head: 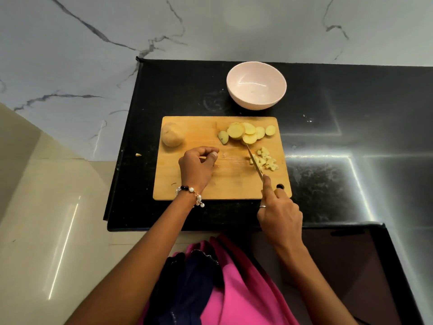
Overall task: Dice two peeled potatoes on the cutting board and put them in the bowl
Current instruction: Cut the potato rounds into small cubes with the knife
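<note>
A: Your right hand (280,215) grips the knife (255,162), blade resting against the diced pile (266,159) at the cutting board's (187,191) right edge, mid-frame.

B: And your left hand (199,166)? Fingers curled, empty, over the board's middle. Slices (246,133) lie above, whole potato (172,134) far left, bowl (256,85) higher up.
</note>
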A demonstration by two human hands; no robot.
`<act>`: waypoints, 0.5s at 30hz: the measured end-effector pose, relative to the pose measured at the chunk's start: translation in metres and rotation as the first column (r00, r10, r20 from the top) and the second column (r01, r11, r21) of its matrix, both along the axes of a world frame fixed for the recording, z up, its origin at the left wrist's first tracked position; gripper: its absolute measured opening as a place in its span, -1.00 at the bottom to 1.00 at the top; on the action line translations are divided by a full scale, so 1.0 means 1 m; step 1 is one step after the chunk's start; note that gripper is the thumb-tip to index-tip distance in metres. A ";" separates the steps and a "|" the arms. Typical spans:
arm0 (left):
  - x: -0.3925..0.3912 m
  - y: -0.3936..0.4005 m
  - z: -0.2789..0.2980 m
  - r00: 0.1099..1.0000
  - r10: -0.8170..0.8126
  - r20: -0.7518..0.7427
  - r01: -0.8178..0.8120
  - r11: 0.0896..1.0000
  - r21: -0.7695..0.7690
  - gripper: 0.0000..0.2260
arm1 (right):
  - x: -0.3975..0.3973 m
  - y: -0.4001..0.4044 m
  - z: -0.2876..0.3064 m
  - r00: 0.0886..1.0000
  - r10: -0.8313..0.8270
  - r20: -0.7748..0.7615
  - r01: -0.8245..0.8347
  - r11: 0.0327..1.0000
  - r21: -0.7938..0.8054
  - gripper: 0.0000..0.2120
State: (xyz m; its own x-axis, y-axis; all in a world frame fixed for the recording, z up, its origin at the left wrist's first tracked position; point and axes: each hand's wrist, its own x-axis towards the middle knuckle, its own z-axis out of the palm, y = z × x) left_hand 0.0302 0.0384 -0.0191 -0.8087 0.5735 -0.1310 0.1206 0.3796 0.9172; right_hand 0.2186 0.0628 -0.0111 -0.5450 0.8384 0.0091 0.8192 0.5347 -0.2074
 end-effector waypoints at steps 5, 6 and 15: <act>0.004 0.011 -0.001 0.979 -0.118 -0.163 0.123 0.992 0.018 -0.72 | 0.012 0.010 0.008 0.999 -0.018 -0.044 0.022 0.995 0.097 -0.41; 0.004 0.013 -0.001 0.931 -0.204 -0.303 0.211 0.977 -0.009 -0.66 | 0.014 0.011 0.009 0.999 -0.016 -0.032 0.020 0.992 0.127 -0.40; 0.026 0.029 -0.008 0.331 -0.638 -0.695 0.417 0.760 -0.499 -0.36 | 0.024 0.021 0.013 1.000 -0.021 -0.004 0.021 0.964 0.266 -0.41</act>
State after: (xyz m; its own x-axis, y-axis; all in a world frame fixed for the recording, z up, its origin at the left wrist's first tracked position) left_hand 0.0562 0.0670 -0.0274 -0.1398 0.9680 0.2083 0.9746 0.0974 0.2015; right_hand 0.2424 0.0834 0.0016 -0.5270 0.8170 0.2338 0.8308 0.5533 -0.0608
